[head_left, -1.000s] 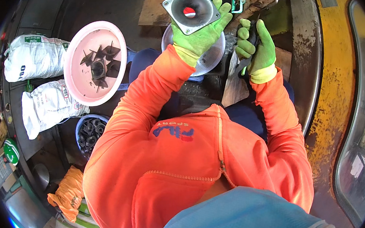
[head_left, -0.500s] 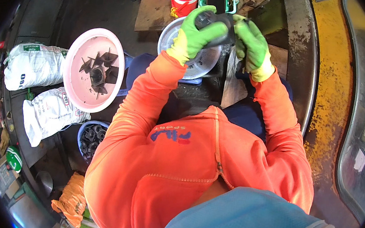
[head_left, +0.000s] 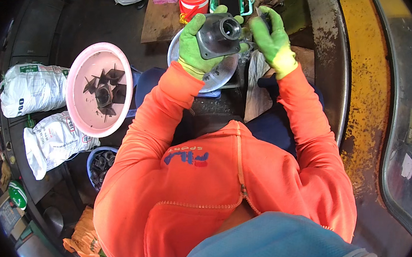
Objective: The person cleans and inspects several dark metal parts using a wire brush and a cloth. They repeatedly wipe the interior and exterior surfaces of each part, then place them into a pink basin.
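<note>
My left hand (head_left: 190,50), in a green and yellow glove, grips a black molded part (head_left: 206,36) with a square flange and a round hollow neck. Its open end is turned up and to the right. Close by on the right, my gloved right hand (head_left: 273,38) is closed, apart from the part. A small dark thing with a thin pointed tip shows at its fingers, too little of it to name. Beneath the hands is a white perforated basin (head_left: 173,58), partly covered by my left hand and the part.
To the left, a pink basin (head_left: 74,106) holds several dark pointed pieces (head_left: 105,96). White sacks (head_left: 36,87) lie beyond it, above a blue basin (head_left: 91,175) of black parts. A red lidded bucket (head_left: 194,0) stands on a board ahead. A rusty yellow machine frame (head_left: 364,65) borders the right.
The black part has turned so its hollow neck shows. My right hand has drawn away from it to the right. The whole view has shifted slightly.
</note>
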`<move>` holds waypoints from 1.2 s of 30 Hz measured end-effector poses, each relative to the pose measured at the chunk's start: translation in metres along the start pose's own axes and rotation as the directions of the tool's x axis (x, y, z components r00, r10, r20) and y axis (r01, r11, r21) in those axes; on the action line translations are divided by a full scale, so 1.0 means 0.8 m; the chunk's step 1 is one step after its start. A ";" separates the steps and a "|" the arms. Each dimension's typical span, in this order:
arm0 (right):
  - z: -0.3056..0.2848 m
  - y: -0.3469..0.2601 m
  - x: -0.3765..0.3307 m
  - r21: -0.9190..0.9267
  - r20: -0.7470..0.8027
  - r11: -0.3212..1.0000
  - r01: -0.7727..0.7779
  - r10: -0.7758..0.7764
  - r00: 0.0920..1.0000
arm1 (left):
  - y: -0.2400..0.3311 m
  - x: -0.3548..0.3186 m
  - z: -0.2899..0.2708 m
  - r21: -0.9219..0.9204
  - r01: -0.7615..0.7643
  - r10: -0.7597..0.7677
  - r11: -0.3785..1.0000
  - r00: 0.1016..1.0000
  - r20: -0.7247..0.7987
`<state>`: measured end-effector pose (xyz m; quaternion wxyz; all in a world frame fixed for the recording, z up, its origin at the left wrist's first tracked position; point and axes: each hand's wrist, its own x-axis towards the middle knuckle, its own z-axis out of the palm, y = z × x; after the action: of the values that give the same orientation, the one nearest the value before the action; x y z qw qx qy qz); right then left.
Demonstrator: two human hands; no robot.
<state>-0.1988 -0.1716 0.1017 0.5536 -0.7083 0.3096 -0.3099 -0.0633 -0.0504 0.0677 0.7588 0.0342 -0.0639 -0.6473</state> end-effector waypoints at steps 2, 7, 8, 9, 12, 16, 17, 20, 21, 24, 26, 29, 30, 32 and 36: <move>-0.021 -0.001 -0.001 0.041 0.197 0.999 -0.029 0.020 0.980 | 0.012 0.002 -0.007 0.162 -0.014 0.013 0.987 1.000 0.007; -0.027 0.008 -0.005 -0.290 0.417 0.773 0.565 -0.429 0.801 | 0.026 0.003 -0.016 0.209 0.038 -0.021 0.977 0.997 -0.081; -0.025 0.008 -0.005 -0.313 0.407 0.784 0.536 -0.400 0.821 | 0.027 0.003 -0.017 0.217 0.055 -0.035 0.975 0.995 -0.094; -0.022 0.008 -0.005 -0.356 0.406 0.743 0.567 -0.424 0.810 | 0.027 0.002 -0.017 0.225 0.070 -0.047 0.972 0.993 -0.104; -0.019 0.004 -0.006 -0.439 0.436 0.658 0.612 -0.440 0.785 | 0.029 -0.001 -0.016 0.246 0.088 -0.065 0.965 0.993 -0.098; -0.015 -0.001 -0.013 -0.371 0.450 0.676 0.636 -0.468 0.761 | 0.029 -0.005 -0.011 0.355 -0.010 0.048 0.935 0.994 -0.097; -0.013 -0.001 -0.015 -0.361 0.436 0.702 0.614 -0.455 0.776 | 0.028 -0.006 -0.009 0.376 -0.042 0.082 0.926 0.993 -0.090; -0.004 0.002 -0.019 -0.308 0.425 0.789 0.532 -0.386 0.819 | 0.026 -0.009 -0.001 0.415 -0.114 0.155 0.902 0.986 -0.065; -0.002 0.003 -0.022 -0.293 0.420 0.827 0.481 -0.340 0.841 | 0.025 -0.009 0.001 0.414 -0.149 0.185 0.898 0.982 -0.048; 0.003 0.005 -0.028 -0.267 0.406 0.875 0.403 -0.277 0.871 | 0.023 -0.009 0.008 0.449 -0.217 0.245 0.867 0.969 -0.004; 0.005 0.006 -0.032 -0.239 0.397 0.902 0.360 -0.248 0.884 | 0.022 -0.008 0.011 0.494 -0.245 0.277 0.834 0.961 0.010; 0.010 0.009 -0.038 -0.168 0.376 0.947 0.275 -0.196 0.906 | 0.021 -0.007 0.013 0.460 -0.285 0.274 0.841 0.957 0.092; 0.012 0.010 -0.040 -0.143 0.360 0.958 0.249 -0.184 0.915 | 0.020 -0.007 0.014 0.438 -0.302 0.273 0.847 0.953 0.130; 0.015 0.010 -0.044 -0.056 0.363 0.992 0.115 -0.087 0.928 | 0.018 -0.006 0.017 0.551 -0.362 0.347 0.752 0.928 0.136; 0.016 0.003 -0.050 0.031 0.445 0.999 -0.030 0.013 0.896 | 0.013 -0.006 0.024 0.630 -0.406 0.347 0.662 0.911 0.223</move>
<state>-0.2141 -0.1334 0.0930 0.6262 -0.7464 0.1769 -0.1397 -0.0563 -0.0431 0.0883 0.8099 0.2604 -0.3271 -0.4113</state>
